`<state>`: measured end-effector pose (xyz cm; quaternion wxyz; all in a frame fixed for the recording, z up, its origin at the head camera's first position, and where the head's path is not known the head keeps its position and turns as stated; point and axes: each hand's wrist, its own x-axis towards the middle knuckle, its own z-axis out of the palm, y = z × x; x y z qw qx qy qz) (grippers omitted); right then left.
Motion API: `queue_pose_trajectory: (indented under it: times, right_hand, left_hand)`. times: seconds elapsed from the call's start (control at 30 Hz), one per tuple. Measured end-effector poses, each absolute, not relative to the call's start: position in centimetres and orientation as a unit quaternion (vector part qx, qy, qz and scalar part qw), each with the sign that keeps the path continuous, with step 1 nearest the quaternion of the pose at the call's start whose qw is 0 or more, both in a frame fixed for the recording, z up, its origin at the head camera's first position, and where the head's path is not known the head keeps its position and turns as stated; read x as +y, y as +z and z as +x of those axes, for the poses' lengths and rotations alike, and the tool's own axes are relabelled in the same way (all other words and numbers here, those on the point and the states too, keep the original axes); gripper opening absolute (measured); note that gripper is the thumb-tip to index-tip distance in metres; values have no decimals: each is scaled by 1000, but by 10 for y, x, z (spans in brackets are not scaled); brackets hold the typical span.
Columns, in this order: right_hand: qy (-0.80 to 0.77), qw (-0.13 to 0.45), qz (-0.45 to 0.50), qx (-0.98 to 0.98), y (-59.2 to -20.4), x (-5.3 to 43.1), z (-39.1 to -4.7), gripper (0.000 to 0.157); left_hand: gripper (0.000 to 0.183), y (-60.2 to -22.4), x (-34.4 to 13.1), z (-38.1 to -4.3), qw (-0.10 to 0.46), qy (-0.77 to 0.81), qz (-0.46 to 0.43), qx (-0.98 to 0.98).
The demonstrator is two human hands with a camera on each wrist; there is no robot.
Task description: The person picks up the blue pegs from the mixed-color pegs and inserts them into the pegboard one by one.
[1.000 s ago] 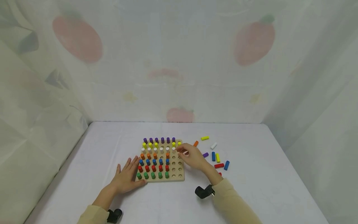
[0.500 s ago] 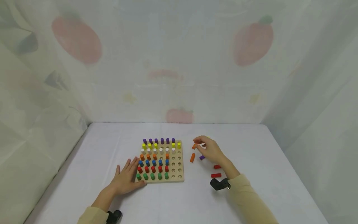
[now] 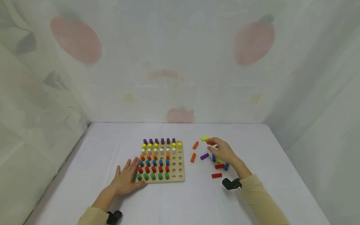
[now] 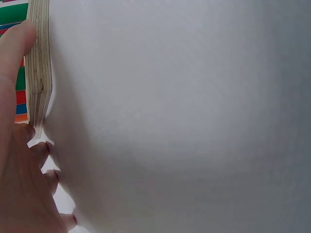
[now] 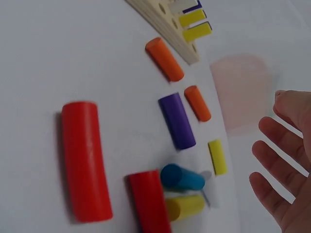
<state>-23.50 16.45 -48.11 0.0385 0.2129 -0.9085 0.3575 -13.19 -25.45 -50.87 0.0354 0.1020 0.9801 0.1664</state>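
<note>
A wooden peg board (image 3: 179,179) bears rows of purple, yellow, white, orange, blue, red and green pegs, with bare holes along its right side. At the board's left edge rests my left hand (image 3: 124,180), fingers spread and thumb at the near corner; in the left wrist view the thumb (image 4: 22,41) lies along the plywood edge. My right hand (image 3: 223,152) hovers over loose pegs, thumb and fingers apart with nothing between them. Close by are a yellow peg (image 3: 205,138), a purple peg (image 3: 204,156) and a blue peg (image 3: 214,157), the latter partly hidden.
Two orange pegs (image 3: 193,157) lie between the board and the right hand. Nearer the front are red pegs (image 3: 217,175) and another blue peg (image 3: 226,167). A white cloth (image 3: 112,140) covers the table, with printed curtains (image 3: 180,93) behind and at the sides.
My right hand has moved from the board's right side to the loose pegs, then farther right. Two orange pegs now show left of it. The left hand stays at the board.
</note>
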Motion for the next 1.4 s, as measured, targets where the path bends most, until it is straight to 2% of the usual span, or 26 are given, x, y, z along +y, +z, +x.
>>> queue_pose_trajectory:
  times: [0.33, 0.67, 1.0, 1.4]
  right_hand:
    - [354, 18, 176, -918, -497, 183, -230, 27]
    - [338, -43, 172, -924, -503, 193, -225, 37]
    - [291, -33, 219, -931, -509, 197, -222, 45]
    - [222, -7, 227, -948, -514, 196, -223, 46]
  left_hand:
    - [105, -510, -256, -130, 44, 167, 98, 980]
    - [106, -515, -258, -132, 47, 165, 100, 980]
    - [105, -513, -258, -133, 51, 164, 103, 980]
    - [105, -513, -258, -134, 45, 164, 108, 980]
